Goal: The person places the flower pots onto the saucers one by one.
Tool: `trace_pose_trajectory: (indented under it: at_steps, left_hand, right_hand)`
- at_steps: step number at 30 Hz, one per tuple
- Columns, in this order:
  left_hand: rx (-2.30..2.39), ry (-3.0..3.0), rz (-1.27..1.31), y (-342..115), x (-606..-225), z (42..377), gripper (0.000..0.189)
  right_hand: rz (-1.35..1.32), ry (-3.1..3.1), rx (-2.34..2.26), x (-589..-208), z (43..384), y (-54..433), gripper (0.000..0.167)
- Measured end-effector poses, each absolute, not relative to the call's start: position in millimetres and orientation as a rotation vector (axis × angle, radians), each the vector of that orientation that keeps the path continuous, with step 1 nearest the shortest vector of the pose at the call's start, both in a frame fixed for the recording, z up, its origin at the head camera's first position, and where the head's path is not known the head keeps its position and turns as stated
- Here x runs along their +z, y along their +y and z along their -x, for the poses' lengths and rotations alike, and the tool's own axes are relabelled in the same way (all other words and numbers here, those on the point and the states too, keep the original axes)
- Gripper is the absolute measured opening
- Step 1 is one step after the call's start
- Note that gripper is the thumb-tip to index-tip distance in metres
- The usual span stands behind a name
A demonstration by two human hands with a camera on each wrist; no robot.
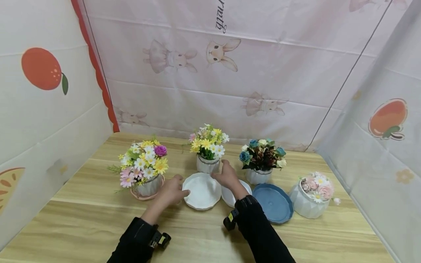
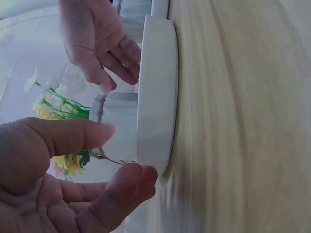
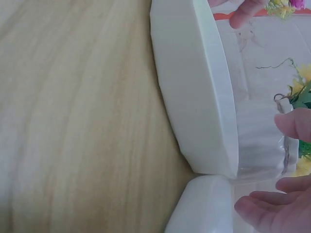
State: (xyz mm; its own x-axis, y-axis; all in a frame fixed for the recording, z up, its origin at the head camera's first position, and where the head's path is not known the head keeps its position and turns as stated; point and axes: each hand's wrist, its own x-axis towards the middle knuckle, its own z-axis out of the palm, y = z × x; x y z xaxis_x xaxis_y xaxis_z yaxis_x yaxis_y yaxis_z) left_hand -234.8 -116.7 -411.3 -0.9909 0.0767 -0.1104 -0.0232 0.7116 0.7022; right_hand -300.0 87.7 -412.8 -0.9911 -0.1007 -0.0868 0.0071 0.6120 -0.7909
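A white scalloped saucer lies on the table in front of a white pot of yellow and white flowers. My left hand is at the saucer's left rim, thumb and fingers apart; in the left wrist view the fingertips come right at its edge, with nothing between them and the thumb. On the other side, my right hand reaches over a second white saucer, close to the first one's right rim and the pot. Its fingers are spread and hold nothing in the right wrist view.
Left stands a pot of mixed flowers on a pink saucer. To the right are a pot with blue and cream roses, a blue saucer and a white pot of pink flowers. Printed cloths surround the wooden table.
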Motion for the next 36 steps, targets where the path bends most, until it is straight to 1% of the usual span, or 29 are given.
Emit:
trace_pose_trajectory:
  at_steps: [4,9,14,20,26,30,33,36]
  left_hand:
    - [1.154,2.775,-0.036,-116,-414,238,0.050]
    - [1.198,2.726,-0.043,-116,-414,239,0.048]
    - [1.201,2.709,-0.069,-116,-414,239,0.048]
    - [1.184,2.688,-0.066,-115,-415,240,0.049]
    - [1.144,2.743,-0.101,-117,-418,242,0.051]
    - [1.155,2.744,-0.108,-117,-419,243,0.052]
    - [1.159,2.752,-0.113,-117,-419,243,0.052]
    - [1.148,2.762,-0.111,-118,-419,244,0.051]
  right_hand:
    - [0.033,2.678,-1.387,-411,304,86,0.079]
    - [0.038,2.620,-1.494,-404,308,81,0.081]
    - [0.123,2.644,-1.569,-402,314,74,0.077]
    - [0.132,2.718,-1.603,-401,315,67,0.076]
    - [0.214,2.758,-1.608,-400,316,61,0.068]
    - [0.287,2.854,-1.523,-402,319,61,0.068]
    - [0.315,2.855,-1.543,-402,321,60,0.069]
    - [0.256,2.785,-1.608,-402,324,58,0.071]
